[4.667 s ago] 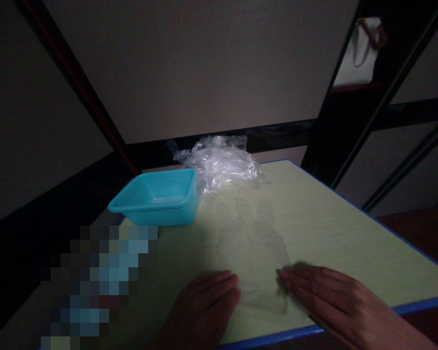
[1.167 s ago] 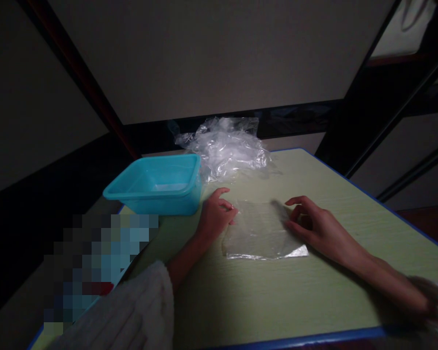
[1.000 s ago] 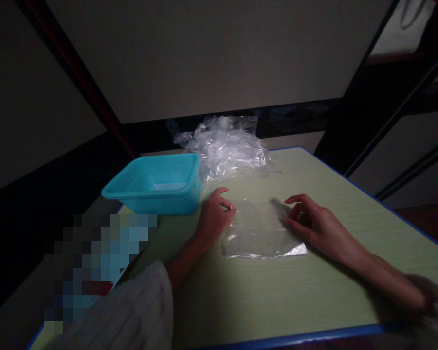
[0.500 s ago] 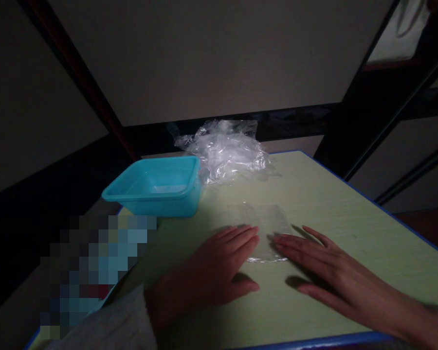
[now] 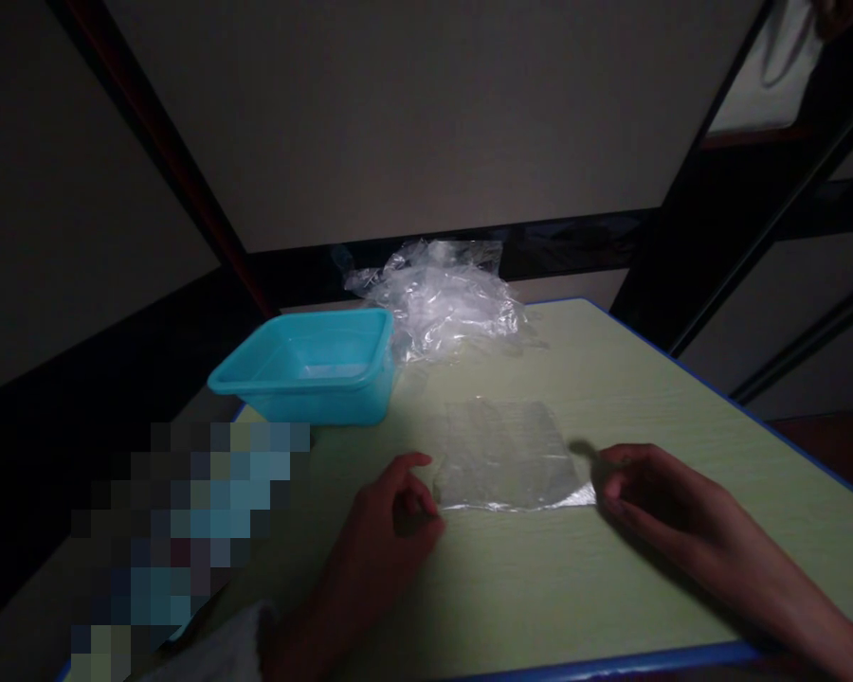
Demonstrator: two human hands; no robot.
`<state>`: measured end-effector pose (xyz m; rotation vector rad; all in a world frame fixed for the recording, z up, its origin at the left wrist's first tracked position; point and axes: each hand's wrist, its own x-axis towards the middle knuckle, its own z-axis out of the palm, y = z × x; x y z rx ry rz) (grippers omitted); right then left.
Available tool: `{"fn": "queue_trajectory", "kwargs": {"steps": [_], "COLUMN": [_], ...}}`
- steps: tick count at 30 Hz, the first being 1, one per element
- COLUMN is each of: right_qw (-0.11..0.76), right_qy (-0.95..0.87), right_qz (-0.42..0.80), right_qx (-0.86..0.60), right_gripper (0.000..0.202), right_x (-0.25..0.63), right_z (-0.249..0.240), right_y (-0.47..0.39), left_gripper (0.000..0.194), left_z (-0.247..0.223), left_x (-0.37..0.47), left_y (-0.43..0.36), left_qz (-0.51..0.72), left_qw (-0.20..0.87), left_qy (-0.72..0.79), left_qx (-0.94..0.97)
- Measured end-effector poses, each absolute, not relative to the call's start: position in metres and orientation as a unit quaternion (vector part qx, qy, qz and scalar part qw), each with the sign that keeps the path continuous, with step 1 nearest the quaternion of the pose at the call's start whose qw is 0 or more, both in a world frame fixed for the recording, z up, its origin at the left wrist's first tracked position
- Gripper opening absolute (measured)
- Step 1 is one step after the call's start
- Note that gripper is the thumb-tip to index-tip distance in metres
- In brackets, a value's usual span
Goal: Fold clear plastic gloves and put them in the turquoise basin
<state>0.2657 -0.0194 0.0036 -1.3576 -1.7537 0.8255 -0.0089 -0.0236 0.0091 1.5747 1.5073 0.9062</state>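
A clear plastic bag (image 5: 504, 455) lies flat on the pale green table, its near edge shiny and slightly raised. My left hand (image 5: 390, 521) is at the bag's near left corner, thumb and fingers curled toward each other around the edge. At the near right corner, my right hand (image 5: 672, 521) pinches the bag between thumb and fingers, and the plastic is drawn out toward it.
A turquoise basket (image 5: 327, 386) stands at the table's left edge. Beside it, at the back, lies a heap of crumpled clear plastic bags (image 5: 455, 303). A blurred-out patch covers the left side. The blue-edged table (image 5: 611, 360) reaches a panelled wall.
Both hands were laid flat over the bag with fingers stretched; they have moved apart to its near corners and their fingers have curled in. The bag's near edge now looks straighter and wider.
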Motion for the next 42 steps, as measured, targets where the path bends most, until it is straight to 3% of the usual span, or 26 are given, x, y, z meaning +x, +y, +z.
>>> {"fn": "queue_trajectory", "kwargs": {"steps": [11, 18, 42], "right_qw": [0.386, 0.396, 0.403], "right_qy": [-0.671, -0.676, -0.657], "right_qz": [0.343, 0.346, 0.373], "right_qx": [-0.532, -0.516, -0.517], "right_gripper": [0.030, 0.029, 0.036], "right_x": [0.2580, 0.2576, 0.2585], "right_z": [0.0078, 0.0059, 0.0028], "right_y": [-0.0168, -0.0145, -0.0129], "left_gripper": [0.043, 0.047, 0.053], "left_z": [0.0089, 0.0109, 0.0127], "left_x": [0.0006, 0.0010, -0.0003], "left_y": [-0.0175, -0.0152, -0.0165], "left_qz": [0.401, 0.420, 0.409], "left_qw": [0.422, 0.391, 0.468], "left_qy": [0.591, 0.609, 0.586], "left_qx": [0.559, 0.547, 0.520]}}
